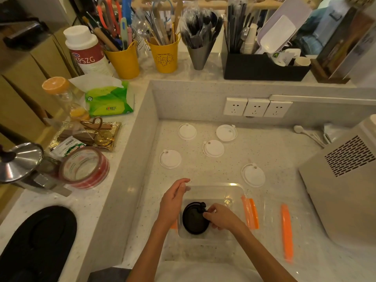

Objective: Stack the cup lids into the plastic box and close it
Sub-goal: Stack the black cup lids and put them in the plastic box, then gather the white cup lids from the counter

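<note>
A person's left hand (173, 202) grips the near-left rim of a clear plastic box (234, 192) on a speckled counter (284, 159), fingers curled over its edge, while the right hand (222, 218) pinches one black cup lid (194, 219) between thumb and fingertips, the lid lying inside the box on its floor. Five white cup lids lie scattered on the counter beyond the box, well apart from one another: one at far left (170, 158), one behind it (187, 131), one in the middle (213, 148), one at the back (226, 132) and one nearest the box's right corner (253, 175). To the right of the box rests its clear lid (270, 220) with two orange latches, one (250, 213) just beside the box and one (286, 233) on the far side. Three white wall sockets (256, 107) sit in a row on the back wall.
</note>
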Tool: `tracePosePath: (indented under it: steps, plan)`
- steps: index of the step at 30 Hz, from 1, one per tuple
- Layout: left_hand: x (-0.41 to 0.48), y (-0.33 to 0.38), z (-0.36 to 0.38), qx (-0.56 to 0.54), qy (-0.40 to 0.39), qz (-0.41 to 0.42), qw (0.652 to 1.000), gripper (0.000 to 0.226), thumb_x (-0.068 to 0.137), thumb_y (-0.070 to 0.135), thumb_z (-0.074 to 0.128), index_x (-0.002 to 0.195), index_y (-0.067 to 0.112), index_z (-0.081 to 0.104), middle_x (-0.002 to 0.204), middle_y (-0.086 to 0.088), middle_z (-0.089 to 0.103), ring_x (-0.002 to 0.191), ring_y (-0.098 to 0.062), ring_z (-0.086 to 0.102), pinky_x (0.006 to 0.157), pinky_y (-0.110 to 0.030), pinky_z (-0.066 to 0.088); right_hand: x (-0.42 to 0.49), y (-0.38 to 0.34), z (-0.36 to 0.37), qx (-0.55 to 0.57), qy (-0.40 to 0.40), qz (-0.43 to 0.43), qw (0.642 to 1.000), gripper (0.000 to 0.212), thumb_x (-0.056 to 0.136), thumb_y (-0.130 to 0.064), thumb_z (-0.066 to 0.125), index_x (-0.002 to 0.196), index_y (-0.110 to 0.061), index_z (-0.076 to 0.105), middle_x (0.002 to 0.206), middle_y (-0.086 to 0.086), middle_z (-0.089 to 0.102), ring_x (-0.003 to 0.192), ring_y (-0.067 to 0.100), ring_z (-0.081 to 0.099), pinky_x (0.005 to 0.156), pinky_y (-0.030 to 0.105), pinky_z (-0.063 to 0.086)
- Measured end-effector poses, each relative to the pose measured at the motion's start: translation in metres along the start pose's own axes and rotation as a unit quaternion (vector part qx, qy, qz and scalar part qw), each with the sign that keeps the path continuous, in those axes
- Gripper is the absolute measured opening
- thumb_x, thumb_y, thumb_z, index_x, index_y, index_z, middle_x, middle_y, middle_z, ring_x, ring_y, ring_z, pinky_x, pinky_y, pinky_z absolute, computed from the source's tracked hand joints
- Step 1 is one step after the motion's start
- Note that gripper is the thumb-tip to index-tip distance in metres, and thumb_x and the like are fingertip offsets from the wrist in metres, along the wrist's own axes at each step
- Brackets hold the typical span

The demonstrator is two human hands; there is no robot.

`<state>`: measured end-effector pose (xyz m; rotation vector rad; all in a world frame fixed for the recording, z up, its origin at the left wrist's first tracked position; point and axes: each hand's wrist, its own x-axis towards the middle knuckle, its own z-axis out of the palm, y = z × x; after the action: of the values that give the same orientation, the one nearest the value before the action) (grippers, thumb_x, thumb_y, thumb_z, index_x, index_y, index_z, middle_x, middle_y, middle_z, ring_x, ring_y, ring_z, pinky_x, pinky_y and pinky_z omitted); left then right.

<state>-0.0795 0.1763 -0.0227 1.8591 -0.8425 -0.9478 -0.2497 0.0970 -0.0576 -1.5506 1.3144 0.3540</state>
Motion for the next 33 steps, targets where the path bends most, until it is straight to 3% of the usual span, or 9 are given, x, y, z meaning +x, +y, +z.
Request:
tracePosePath:
  steps: [9, 12, 15, 17, 20, 24, 28, 31, 33]
  plan:
    - [0.001, 0.003, -0.001, 0.013, -0.015, 0.0, 1.0, 0.028, 0.106, 0.039, 0.039, 0.122, 0.04, 0.063, 0.11, 0.018, 0.071, 0.111, -0.007, 0.065, 0.104, -0.043, 0.051, -0.005, -0.001, -0.002, 0.005, 0.019, 0.0, 1.0, 0.039, 0.094, -0.047, 0.057, 0.12, -0.018, 0.058, 0.086, -0.004, 0.066, 0.078, 0.011, 0.066, 0.066, 0.022, 0.052]
    - [0.0, 0.007, -0.002, 0.019, -0.02, -0.001, 1.0, 0.03, 0.107, 0.037, 0.039, 0.125, 0.033, 0.062, 0.112, 0.01, 0.072, 0.112, -0.011, 0.064, 0.104, -0.043, 0.05, -0.009, -0.003, -0.004, 0.004, 0.006, 0.0, 1.0, 0.042, 0.095, -0.047, 0.056, 0.124, -0.017, 0.057, 0.09, -0.004, 0.065, 0.078, 0.012, 0.066, 0.07, 0.025, 0.054]
    - [0.003, 0.008, -0.006, 0.024, -0.048, 0.001, 0.999, 0.034, 0.107, 0.037, 0.037, 0.133, 0.029, 0.058, 0.127, 0.005, 0.068, 0.122, -0.013, 0.06, 0.109, -0.041, 0.046, -0.024, -0.005, -0.004, 0.031, 0.03, -0.01, 0.999, 0.046, 0.093, -0.053, 0.052, 0.128, -0.023, 0.052, 0.111, 0.001, 0.068, 0.093, 0.016, 0.067, 0.076, 0.026, 0.051]
    - [0.008, 0.011, -0.012, 0.013, -0.051, -0.005, 0.999, 0.038, 0.107, 0.039, 0.038, 0.138, 0.026, 0.056, 0.137, 0.005, 0.062, 0.128, -0.012, 0.055, 0.112, -0.036, 0.042, -0.039, -0.01, -0.012, 0.029, 0.051, -0.037, 0.998, 0.033, 0.093, -0.052, 0.053, 0.116, -0.029, 0.058, 0.107, -0.003, 0.07, 0.091, 0.012, 0.067, 0.077, 0.026, 0.051]
    - [0.029, 0.017, -0.026, -0.028, 0.011, -0.027, 0.999, 0.035, 0.106, 0.035, 0.04, 0.134, 0.024, 0.058, 0.131, 0.001, 0.064, 0.122, -0.013, 0.058, 0.102, -0.027, 0.043, -0.057, -0.042, -0.041, 0.028, 0.07, -0.092, 0.993, 0.014, 0.093, -0.041, 0.057, 0.085, -0.034, 0.067, 0.08, -0.011, 0.072, 0.072, 0.005, 0.066, 0.07, 0.025, 0.055]
    - [0.076, 0.023, -0.047, -0.051, 0.103, -0.083, 0.99, 0.03, 0.102, 0.02, 0.046, 0.13, 0.02, 0.059, 0.127, -0.004, 0.063, 0.092, -0.003, 0.06, 0.07, -0.018, 0.043, -0.034, -0.113, -0.084, 0.031, 0.125, -0.164, 0.978, 0.015, 0.091, -0.034, 0.059, 0.081, -0.031, 0.07, 0.073, -0.009, 0.071, 0.066, 0.007, 0.064, 0.065, 0.026, 0.052]
    - [0.124, 0.02, -0.061, -0.057, 0.126, -0.188, 0.972, 0.044, 0.097, 0.015, 0.046, 0.141, 0.012, 0.048, 0.138, -0.015, 0.057, 0.113, -0.029, 0.058, 0.088, -0.031, 0.045, 0.046, -0.175, -0.095, -0.038, 0.089, -0.151, 0.984, 0.025, 0.093, -0.032, 0.058, 0.112, -0.02, 0.068, 0.107, 0.0, 0.073, 0.097, 0.02, 0.069, 0.088, 0.036, 0.054]
    - [0.146, 0.015, -0.061, -0.068, 0.103, -0.245, 0.962, 0.053, 0.097, 0.017, 0.048, 0.148, 0.009, 0.038, 0.146, -0.018, 0.05, 0.129, -0.034, 0.052, 0.103, -0.038, 0.045, 0.1, -0.201, -0.079, -0.092, 0.044, -0.116, 0.988, 0.054, 0.095, -0.029, 0.057, 0.145, -0.014, 0.045, 0.147, 0.009, 0.051, 0.129, 0.027, 0.053, 0.106, 0.035, 0.043]
    - [0.151, 0.012, -0.059, -0.088, 0.072, -0.271, 0.956, 0.057, 0.096, 0.018, 0.048, 0.151, 0.01, 0.032, 0.149, -0.018, 0.046, 0.131, -0.035, 0.05, 0.107, -0.044, 0.047, 0.124, -0.206, -0.064, -0.108, 0.018, -0.097, 0.989, 0.067, 0.094, -0.028, 0.057, 0.153, -0.013, 0.031, 0.156, 0.013, 0.036, 0.141, 0.03, 0.04, 0.114, 0.04, 0.036]
